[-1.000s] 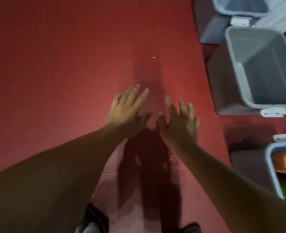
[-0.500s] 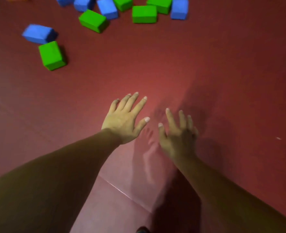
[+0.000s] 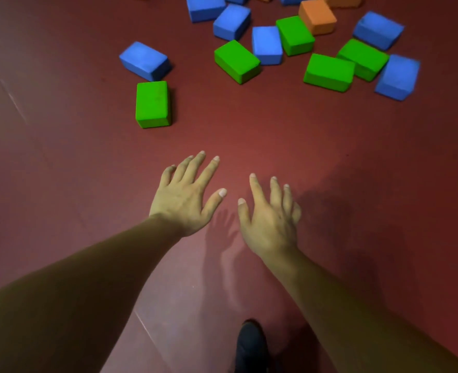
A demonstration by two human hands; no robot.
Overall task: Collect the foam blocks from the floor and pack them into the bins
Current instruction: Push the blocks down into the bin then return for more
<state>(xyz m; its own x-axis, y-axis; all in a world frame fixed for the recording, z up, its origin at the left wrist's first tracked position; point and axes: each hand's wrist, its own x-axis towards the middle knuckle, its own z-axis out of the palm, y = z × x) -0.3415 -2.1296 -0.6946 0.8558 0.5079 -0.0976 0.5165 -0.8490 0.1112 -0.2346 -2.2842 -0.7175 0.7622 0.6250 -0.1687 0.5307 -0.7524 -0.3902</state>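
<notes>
Head view: left hand point(image 3: 187, 195) and right hand point(image 3: 271, 219) both reach out low over the red floor point(image 3: 61, 162), a dark shoe point(image 3: 250, 345) at the bottom edge.
Hands: both spread wide, fingers straight, nothing in either one; they sit side by side, thumbs near each other but apart.
Scatter: foam blocks point(image 3: 267, 44) lie ahead across the top of the picture, blue, green and orange, many touching or overlapping.
Closest pick: a lone green block point(image 3: 152, 103) lies flat, ahead and to the left of the left hand, with a blue block point(image 3: 143, 60) just beyond it.
Handling, my call: light, soft, squashy, matte rather than slippery, nothing fragile here.
Where to grab: across the long sides, fingers one side and thumb the other; one block per hand looks comfortable.
Bins: not in view right now.
Watch for: too hard a squeeze could dent the foam.
</notes>
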